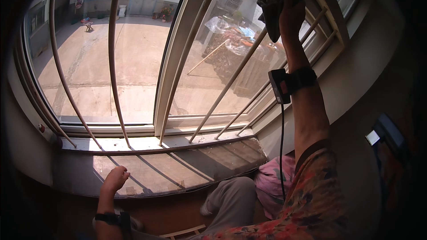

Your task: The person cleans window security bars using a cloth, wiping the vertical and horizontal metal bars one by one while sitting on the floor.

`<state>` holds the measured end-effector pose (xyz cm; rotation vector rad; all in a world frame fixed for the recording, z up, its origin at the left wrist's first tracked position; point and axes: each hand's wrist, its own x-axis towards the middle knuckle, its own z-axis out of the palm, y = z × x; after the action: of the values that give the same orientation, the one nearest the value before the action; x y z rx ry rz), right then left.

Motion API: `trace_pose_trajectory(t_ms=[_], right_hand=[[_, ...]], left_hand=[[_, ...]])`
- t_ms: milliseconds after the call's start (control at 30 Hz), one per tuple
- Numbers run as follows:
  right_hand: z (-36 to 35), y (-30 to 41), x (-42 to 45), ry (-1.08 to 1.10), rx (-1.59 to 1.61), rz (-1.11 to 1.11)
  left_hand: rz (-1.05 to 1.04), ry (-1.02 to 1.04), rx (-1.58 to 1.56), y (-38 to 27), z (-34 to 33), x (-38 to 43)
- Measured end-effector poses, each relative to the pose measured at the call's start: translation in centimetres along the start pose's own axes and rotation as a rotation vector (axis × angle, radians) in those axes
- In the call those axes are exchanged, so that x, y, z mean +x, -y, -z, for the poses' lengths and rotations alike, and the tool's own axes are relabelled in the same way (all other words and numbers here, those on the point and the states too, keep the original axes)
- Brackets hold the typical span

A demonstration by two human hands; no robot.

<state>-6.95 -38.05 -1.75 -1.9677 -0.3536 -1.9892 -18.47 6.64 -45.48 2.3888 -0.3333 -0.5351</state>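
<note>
My right hand [293, 13] is raised at the upper right, gripping a dark cloth [274, 10] against the upper part of the barred window, near the metal bars. The cloth hangs down beside the hand, and the fingers are partly hidden in shadow. Low on the left, my left hand [116, 177] is held over the window sill [156, 170] with its fingers curled; whether they are fully closed is unclear, and I see nothing in it. The window glass [140, 73] lies behind the upright bars [115, 56].
Several metal bars rise from the white ledge [143, 143]. A pink cloth bundle [275, 180] lies at the sill's right end. A cable [282, 140] hangs from the device [279, 86] on my right forearm. A wooden frame piece [186, 231] is below.
</note>
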Motion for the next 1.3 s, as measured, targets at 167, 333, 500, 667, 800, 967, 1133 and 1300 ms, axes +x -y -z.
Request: trace_pose_trajectory(t_ms=[167, 333, 500, 667, 800, 967, 1133, 1300], right_hand=[[-1.4, -0.7, 6.4, 0.034, -0.287, 0.006], [-2.4, -1.0, 5.2, -0.033, 0.085, -0.062], [-1.7, -0.8, 2.1, 0.18, 0.579, -0.199], [-1.4, -0.6, -8.1, 0.151, 0.095, -0.158], [-1.1, 0.7, -22.1, 0.133, 0.334, -0.515], [0.8, 2.1, -36.8, 0.253, 0.19, -0.543], [2.1, 5.3, -44.6, 0.382, 0.212, -0.783], [3.3, 4.9, -45.0, 0.414, 0.269, -1.043]], left_hand=[[-0.034, -0.013, 0.021, 0.1, 0.2, -0.7], [-0.041, -0.019, 0.007, 0.0, -0.5, -0.6], [0.029, 0.016, 0.021, -0.5, -0.5, -0.8], [0.01, 0.01, 0.023, -0.8, -0.4, -1.0], [0.034, 0.042, 0.03, -1.0, -0.2, -1.3], [0.041, 0.065, 0.03, -1.8, 0.0, -1.5], [0.043, 0.076, 0.039, -1.5, -0.2, -1.1], [0.021, 0.077, 0.06, -1.6, -0.5, -0.3]])
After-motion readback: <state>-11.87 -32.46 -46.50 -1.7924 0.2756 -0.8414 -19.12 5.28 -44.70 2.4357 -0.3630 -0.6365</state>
